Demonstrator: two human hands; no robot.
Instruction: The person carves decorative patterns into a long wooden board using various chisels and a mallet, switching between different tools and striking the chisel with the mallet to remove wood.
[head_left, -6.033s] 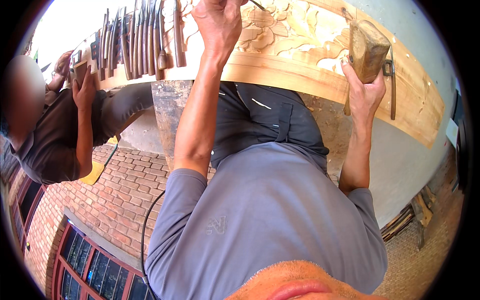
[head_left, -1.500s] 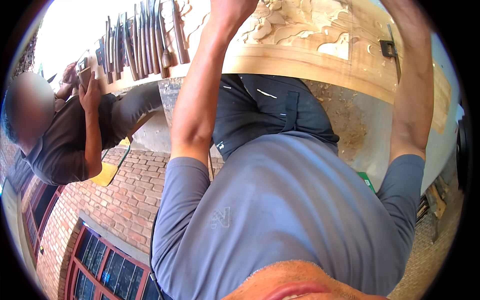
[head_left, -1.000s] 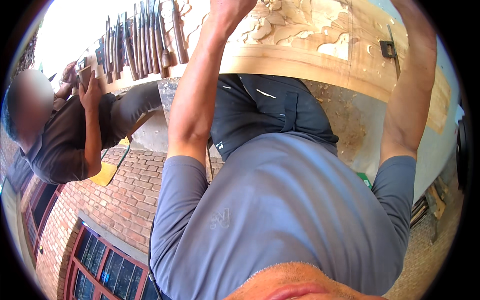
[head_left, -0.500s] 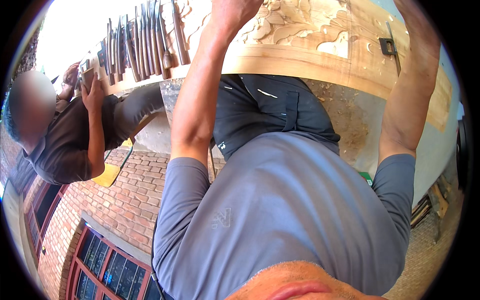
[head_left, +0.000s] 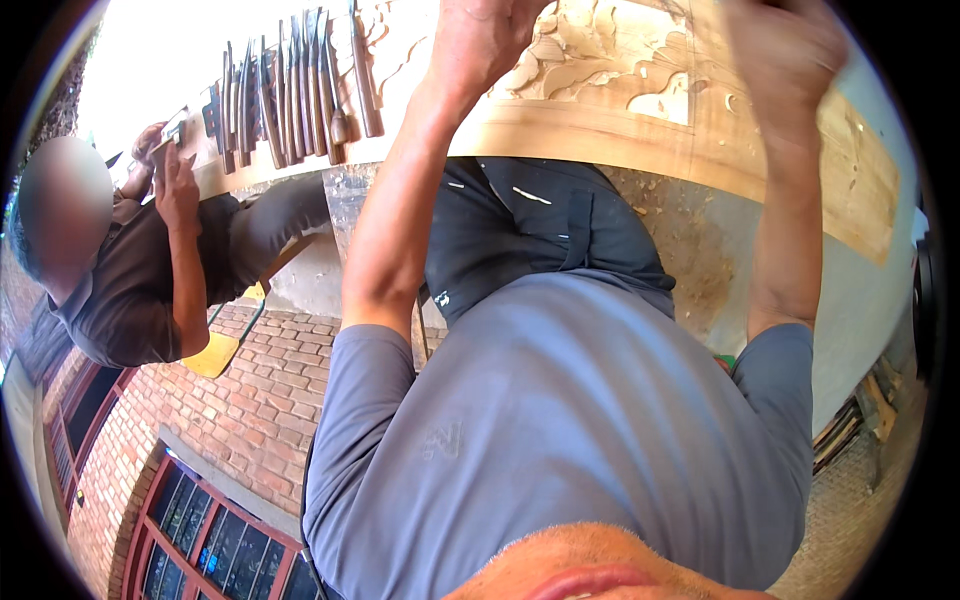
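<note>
My left hand (head_left: 487, 42) is over the carved wooden panel (head_left: 590, 60), cut by the picture's top edge. Its fingers look curled, and whatever they hold is out of sight. Farther right, my right hand (head_left: 792, 60) is raised above the plain end of the panel, closed like a fist and smeared by motion. I cannot make out what is in it. Leafy relief carving covers the panel between and beyond my hands. To the left of my left forearm lies a row of several carving chisels (head_left: 290, 100), one with a bulbous handle (head_left: 339, 127).
At the left sits a co-worker (head_left: 150, 270), whose hands (head_left: 172, 175) are at a small block-like thing on the table's edge. A yellow seat (head_left: 212, 355) stands on the brick paving (head_left: 270, 375). Wood pieces (head_left: 860, 415) are stacked low at the right. Shavings lie about the panel.
My right hand has swung left and come lower in the picture; its forearm now covers the dark saw-like tool. My left hand shifted slightly. The co-worker's near hand has moved a little.
</note>
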